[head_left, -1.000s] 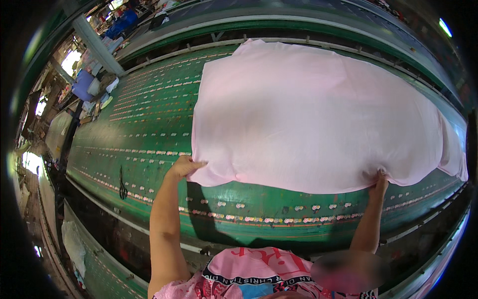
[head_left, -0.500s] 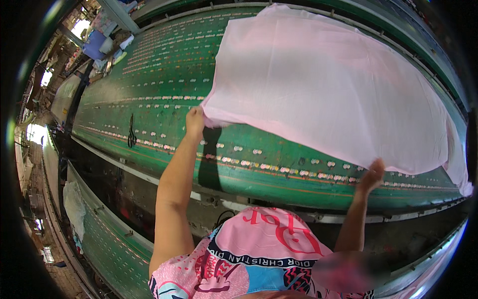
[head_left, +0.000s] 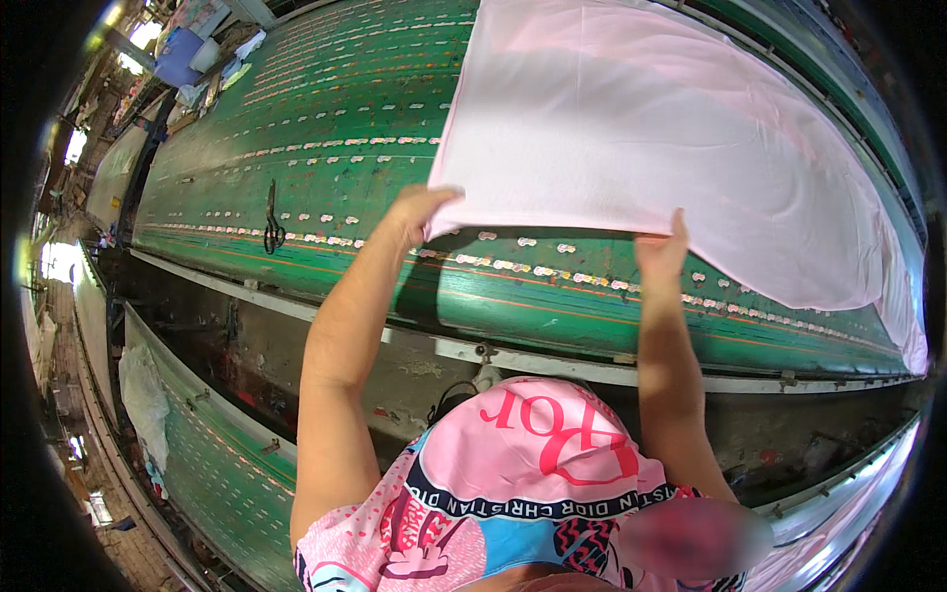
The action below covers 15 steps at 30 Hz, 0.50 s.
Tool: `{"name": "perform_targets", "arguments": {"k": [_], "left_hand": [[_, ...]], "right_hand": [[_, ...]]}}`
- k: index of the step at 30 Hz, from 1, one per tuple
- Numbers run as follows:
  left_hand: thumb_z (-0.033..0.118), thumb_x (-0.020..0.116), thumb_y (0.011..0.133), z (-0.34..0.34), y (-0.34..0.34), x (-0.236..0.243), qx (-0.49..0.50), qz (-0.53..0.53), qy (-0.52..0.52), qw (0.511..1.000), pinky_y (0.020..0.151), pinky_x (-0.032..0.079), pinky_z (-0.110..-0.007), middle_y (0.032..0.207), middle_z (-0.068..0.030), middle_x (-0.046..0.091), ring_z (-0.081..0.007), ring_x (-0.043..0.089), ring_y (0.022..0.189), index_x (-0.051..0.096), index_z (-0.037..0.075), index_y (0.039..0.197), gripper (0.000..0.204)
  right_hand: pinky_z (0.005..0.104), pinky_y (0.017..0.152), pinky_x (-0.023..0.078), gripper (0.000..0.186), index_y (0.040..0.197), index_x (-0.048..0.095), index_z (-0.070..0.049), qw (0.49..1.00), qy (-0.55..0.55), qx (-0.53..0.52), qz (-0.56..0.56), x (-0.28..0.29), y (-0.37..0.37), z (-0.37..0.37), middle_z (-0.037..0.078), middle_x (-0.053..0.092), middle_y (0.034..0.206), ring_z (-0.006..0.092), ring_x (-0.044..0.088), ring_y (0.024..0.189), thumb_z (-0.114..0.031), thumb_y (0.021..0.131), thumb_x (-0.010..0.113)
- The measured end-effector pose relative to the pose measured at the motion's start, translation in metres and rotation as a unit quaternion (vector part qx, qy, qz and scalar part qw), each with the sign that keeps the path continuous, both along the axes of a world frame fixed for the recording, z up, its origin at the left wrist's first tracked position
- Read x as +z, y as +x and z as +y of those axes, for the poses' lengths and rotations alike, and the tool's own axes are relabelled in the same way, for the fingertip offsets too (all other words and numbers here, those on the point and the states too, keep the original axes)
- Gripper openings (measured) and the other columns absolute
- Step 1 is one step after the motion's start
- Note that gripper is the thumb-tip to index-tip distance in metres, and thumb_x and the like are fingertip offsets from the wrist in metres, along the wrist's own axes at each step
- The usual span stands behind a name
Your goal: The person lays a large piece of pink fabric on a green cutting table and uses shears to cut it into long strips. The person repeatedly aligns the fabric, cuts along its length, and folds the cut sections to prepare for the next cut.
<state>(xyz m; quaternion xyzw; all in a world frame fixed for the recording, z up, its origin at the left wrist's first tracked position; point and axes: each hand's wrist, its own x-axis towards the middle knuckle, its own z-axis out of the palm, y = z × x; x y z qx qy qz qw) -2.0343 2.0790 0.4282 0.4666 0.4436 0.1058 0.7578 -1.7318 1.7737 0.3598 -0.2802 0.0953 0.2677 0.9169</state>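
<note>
A large sheet of pale pink fabric point(head_left: 612, 138) covers the right part of a long green table point(head_left: 326, 118) that carries rows of small printed marks. At the fabric's near left corner, my left hand point(head_left: 422, 212) is closed on the edge, thumb on top. Further right along the same near edge, my right hand point(head_left: 663, 252) grips the cloth, its thumb above and its fingers partly hidden beneath. Between the two hands the edge is drawn fairly straight and held a little above the table, casting a shadow. Black scissors point(head_left: 272, 219) lie on the table left of my left hand.
A metal rail point(head_left: 582, 367) runs along the table's near edge. Behind me at the lower left stands another green table point(head_left: 222, 474) with a translucent plastic sheet point(head_left: 144, 400) on it. A blue container point(head_left: 180, 56) sits at the far left end.
My right hand has moved left along the fabric's near edge, and my left hand slightly right. The edge between them is now straighter, and the view has shifted a little.
</note>
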Motion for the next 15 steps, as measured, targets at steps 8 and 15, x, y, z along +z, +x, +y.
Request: {"name": "perform_targets", "arguments": {"k": [8, 15], "left_hand": [[0.011, 0.068, 0.099, -0.031, -0.039, -0.057, -0.009, 0.056, 0.081, 0.995, 0.047, 0.055, -0.029, 0.079, -0.0079, 0.068, -0.0188, 0.072, 0.063, 0.06, 0.005, 0.093, 0.012], [0.017, 0.051, 0.112, -0.064, -0.05, -0.075, 0.111, -0.077, -0.116, 0.984, 0.041, 0.043, -0.026, 0.078, -0.004, 0.059, -0.0126, 0.056, 0.053, 0.058, 0.005, 0.104, 0.016]], "right_hand": [[0.0483, 0.112, 0.054, 0.034, 0.139, 0.056, 0.004, 0.985, -0.136, -0.095, -0.041, -0.013, 0.088, -0.142, 0.019, 0.065, 0.138, 0.0314, 0.066, 0.126, -0.013, 0.109, 0.057], [0.0486, 0.106, 0.058, 0.042, 0.142, 0.052, 0.007, 0.952, -0.261, -0.157, -0.026, 0.004, 0.014, -0.202, 0.019, 0.065, 0.137, 0.0348, 0.067, 0.123, -0.015, 0.107, 0.062]]}}
